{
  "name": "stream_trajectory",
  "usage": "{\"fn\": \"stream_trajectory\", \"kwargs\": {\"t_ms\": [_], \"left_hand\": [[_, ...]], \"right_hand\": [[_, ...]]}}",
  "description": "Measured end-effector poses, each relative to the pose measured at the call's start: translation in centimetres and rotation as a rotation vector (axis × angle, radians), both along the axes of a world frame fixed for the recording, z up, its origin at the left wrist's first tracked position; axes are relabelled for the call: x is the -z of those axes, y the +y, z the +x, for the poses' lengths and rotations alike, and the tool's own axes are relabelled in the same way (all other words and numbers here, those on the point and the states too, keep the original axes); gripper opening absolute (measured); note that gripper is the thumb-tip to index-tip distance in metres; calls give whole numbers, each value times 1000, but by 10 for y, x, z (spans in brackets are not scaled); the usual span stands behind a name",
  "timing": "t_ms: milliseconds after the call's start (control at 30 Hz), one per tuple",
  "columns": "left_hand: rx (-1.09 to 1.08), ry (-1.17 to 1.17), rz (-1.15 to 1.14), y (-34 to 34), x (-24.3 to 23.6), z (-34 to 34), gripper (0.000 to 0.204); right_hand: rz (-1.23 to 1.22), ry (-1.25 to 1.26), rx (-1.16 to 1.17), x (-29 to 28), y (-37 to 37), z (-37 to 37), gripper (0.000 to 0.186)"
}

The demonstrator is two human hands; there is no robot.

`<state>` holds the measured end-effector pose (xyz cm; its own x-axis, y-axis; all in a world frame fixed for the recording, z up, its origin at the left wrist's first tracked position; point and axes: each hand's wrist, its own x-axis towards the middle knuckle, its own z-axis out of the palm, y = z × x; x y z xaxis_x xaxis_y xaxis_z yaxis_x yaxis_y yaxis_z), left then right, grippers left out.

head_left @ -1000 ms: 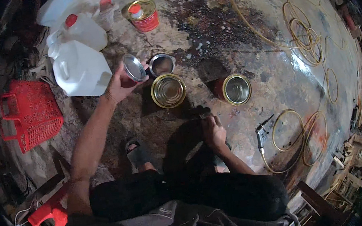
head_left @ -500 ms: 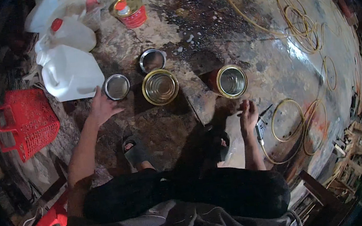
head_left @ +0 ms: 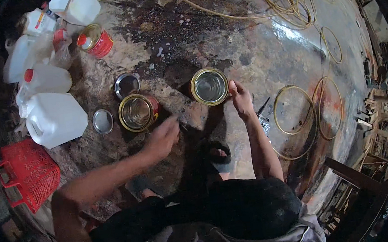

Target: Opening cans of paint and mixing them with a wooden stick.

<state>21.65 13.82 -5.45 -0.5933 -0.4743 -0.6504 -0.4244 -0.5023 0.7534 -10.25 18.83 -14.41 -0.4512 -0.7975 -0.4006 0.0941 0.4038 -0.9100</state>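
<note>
1. Now the right hand touches the rim of the open gold-rimmed tin; half a second ago it lay short of it.
2. The left hand, blurred, fingers loosely spread and empty, has left the round lid on the floor beside the red-sided open tin.

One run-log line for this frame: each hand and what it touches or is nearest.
left hand: open, beside open red tin | right hand: touching open gold-rimmed tin | round metal lid: on floor
</note>
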Motion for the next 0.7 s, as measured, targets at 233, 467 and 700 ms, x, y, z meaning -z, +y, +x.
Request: {"fn": "stream_trajectory", "kwargs": {"t_ms": [233,467,700], "left_hand": [[-197,12,186,-69,82,-86,94],[-3,193,150,-70,72,-89,81],[-43,268,52,-64,16,-89,75]], "right_hand": [[-116,31,-82,-2,8,11,46],[-149,-110,-125,-21,10,14,44],[-192,-419,33,-44,8,28,44]]}}
